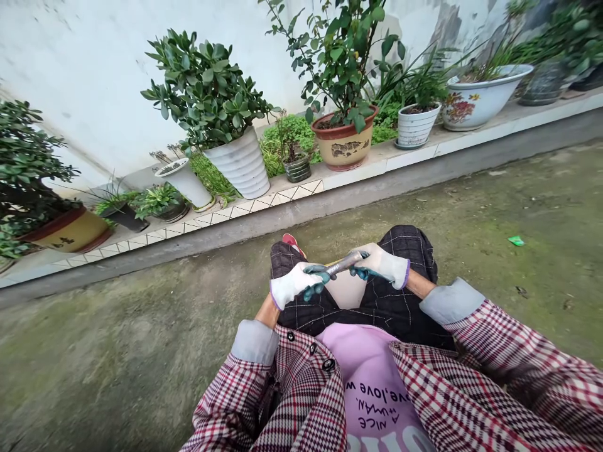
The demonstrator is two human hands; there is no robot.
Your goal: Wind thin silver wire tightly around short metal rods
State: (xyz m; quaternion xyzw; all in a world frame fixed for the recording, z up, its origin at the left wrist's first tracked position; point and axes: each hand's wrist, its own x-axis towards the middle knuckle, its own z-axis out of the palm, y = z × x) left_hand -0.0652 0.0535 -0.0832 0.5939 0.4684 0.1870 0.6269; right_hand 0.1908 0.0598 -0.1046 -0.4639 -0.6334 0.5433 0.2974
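Observation:
I sit on mossy concrete ground with my knees in dark checked trousers. Both hands wear white gloves with teal fingers. My left hand (298,282) and my right hand (382,264) are closed on the two ends of a short grey metal tool (343,263), held above my lap between the knees. What kind of tool it is I cannot make out. A pale object lies under it between my legs.
A tiled ledge (264,204) runs along a white wall, carrying several potted plants: a ribbed white pot (241,164), a brown pot (345,147), a flowered white bowl (478,100), a yellow pot (70,231). A green scrap (516,240) lies on the ground at right.

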